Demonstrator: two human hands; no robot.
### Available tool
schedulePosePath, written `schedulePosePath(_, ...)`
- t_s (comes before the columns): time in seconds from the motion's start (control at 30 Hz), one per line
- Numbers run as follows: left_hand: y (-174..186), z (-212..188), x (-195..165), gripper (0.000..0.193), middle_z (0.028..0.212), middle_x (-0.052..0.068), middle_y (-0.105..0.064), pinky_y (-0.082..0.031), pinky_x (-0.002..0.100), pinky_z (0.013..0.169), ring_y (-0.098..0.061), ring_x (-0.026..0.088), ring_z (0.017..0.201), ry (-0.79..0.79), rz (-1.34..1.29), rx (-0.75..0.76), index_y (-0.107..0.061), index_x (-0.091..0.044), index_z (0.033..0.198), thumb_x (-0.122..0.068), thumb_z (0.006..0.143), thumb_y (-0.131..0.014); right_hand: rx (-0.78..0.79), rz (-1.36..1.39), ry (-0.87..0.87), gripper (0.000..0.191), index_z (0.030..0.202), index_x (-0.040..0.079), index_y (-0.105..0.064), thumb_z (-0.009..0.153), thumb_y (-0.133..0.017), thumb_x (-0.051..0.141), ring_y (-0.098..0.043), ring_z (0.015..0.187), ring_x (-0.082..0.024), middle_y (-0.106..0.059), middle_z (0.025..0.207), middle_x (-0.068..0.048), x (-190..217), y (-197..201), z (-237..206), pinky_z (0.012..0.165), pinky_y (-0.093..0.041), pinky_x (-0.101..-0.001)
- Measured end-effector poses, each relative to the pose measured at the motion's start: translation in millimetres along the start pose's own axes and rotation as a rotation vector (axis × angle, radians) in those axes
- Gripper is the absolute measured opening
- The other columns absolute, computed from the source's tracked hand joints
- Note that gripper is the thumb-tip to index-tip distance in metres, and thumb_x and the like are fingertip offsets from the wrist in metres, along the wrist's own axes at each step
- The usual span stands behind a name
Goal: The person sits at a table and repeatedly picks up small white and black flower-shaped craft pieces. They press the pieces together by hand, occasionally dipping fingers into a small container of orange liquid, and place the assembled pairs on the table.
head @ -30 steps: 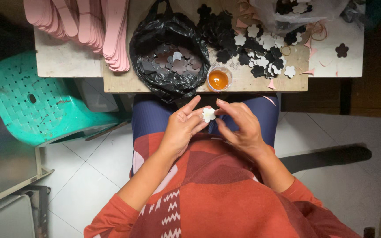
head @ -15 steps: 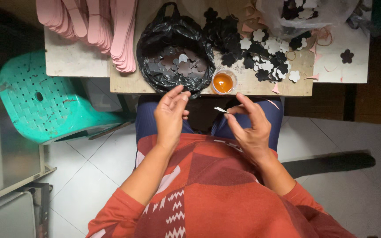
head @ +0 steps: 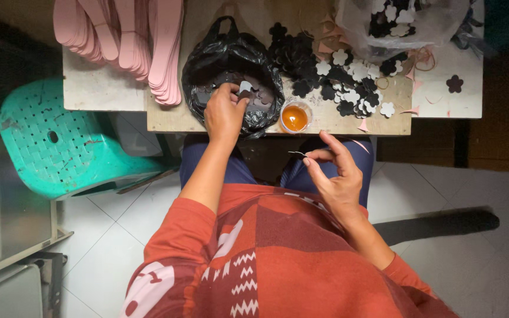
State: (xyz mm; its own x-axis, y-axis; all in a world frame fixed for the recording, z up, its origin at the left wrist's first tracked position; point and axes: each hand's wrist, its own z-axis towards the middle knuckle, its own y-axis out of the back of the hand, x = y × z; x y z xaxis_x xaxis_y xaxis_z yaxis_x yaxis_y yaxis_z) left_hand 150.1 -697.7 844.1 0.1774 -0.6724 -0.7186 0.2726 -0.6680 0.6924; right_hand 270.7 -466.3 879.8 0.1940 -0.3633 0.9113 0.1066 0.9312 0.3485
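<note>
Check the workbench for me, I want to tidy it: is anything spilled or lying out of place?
Mostly orderly. The black and white flower cut-outs lie in a loose, overlapping heap beside the black bag, and one black flower sits apart to the right. Pink scraps lie near the table edge. The cup of orange liquid stands upright, unspilled.

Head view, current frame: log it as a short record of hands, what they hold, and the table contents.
left hand: reaching into the black plastic bag, fingers on a small pale piece among dark cut-outs
right hand: raised over the lap, pinching a thin flat piece edge-on
small cup: orange liquid, at table edge beside the bag
flower cut-outs: black and white, loose pile on the wooden table
pink strips: stacked at table's left
green plastic stool: on the floor, left
</note>
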Motion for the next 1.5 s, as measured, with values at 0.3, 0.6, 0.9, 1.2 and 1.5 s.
schedulePosePath(0.3, 22.0, 4.4, 15.9, 0.022, 0.096, 0.01, -0.079, -0.058, 0.034, 0.079, -0.077, 0.023, 0.084, 0.09, -0.209, 0.083, -0.078, -0.011, 0.111, -0.024, 0.093, -0.074, 0.032, 0.021, -0.015, 0.057, 0.143, 0.002, -0.057, 0.091, -0.078, -0.002, -0.07, 0.095, -0.01, -0.076, 0.1, -0.006, 0.4, -7.8, 3.3, 0.093, -0.055, -0.0261)
schedulePosePath(0.6, 23.0, 12.8, 13.3, 0.031, 0.117, 0.014, -0.067, -0.047, 0.048, 0.097, -0.059, 0.04, 0.11, -0.099, 0.095, -0.143, -0.071, -0.006, 0.114, -0.016, 0.086, -0.078, 0.031, -0.02, 0.011, 0.058, 0.143, 0.002, -0.056, 0.09, -0.078, -0.002, -0.07, 0.096, -0.01, -0.076, 0.099, -0.006, 2.4, -10.1, 2.9, 0.094, -0.054, -0.0262)
schedulePosePath(0.9, 18.6, 36.9, 7.5, 0.037, 0.108, 0.018, -0.062, -0.049, 0.049, 0.087, -0.06, 0.04, 0.105, -0.038, 0.074, -0.03, -0.065, -0.002, 0.106, -0.019, 0.08, -0.084, 0.032, -0.023, 0.003, 0.058, 0.143, 0.001, -0.056, 0.089, -0.078, -0.003, -0.07, 0.094, -0.01, -0.075, 0.099, -0.006, 0.3, -13.0, 1.0, 0.092, -0.054, -0.0264)
schedulePosePath(1.2, 30.0, 17.3, 20.6, 0.028, 0.117, 0.01, -0.069, -0.053, 0.044, 0.092, -0.065, 0.034, 0.11, -0.472, 0.075, -0.179, -0.072, -0.01, 0.113, -0.003, 0.086, -0.071, 0.015, -0.003, 0.012, 0.059, 0.143, 0.002, -0.056, 0.089, -0.078, -0.004, -0.07, 0.093, -0.009, -0.075, 0.099, -0.006, -10.4, -15.2, 2.8, 0.091, -0.055, -0.0256)
schedulePosePath(1.5, 33.8, 11.8, 49.9, 0.019, 0.116, 0.013, -0.072, -0.053, 0.045, 0.093, -0.067, 0.035, 0.108, -0.249, 0.025, -0.023, -0.075, -0.006, 0.107, -0.002, 0.091, -0.066, 0.007, 0.025, 0.009, 0.059, 0.144, 0.001, -0.055, 0.09, -0.078, -0.005, -0.069, 0.096, -0.01, -0.074, 0.1, -0.007, -22.6, -15.7, 2.5, 0.094, -0.055, -0.0258)
